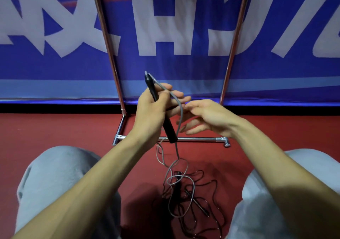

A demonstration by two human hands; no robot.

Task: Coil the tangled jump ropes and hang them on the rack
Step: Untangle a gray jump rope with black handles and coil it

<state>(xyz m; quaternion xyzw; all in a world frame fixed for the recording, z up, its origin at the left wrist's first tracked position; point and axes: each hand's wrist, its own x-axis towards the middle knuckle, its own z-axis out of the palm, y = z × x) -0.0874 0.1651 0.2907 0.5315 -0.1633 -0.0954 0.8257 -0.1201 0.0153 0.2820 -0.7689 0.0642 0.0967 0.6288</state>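
Left hand (153,110) — grips handle (170,130) tip-up, letting cord (181,110) drape free | Right hand (207,117) — fingers loose, holding nothing, beside cord, likely ready to wind | Tangle (184,189): near floor, between knees | Rack (202,139): just beyond

Left hand (152,110) raised, fingers curled round a black jump-rope handle (170,130); right hand (207,118) just beside it, fingers loosely extended.

Dim, soft blur, wide-angle edge warp
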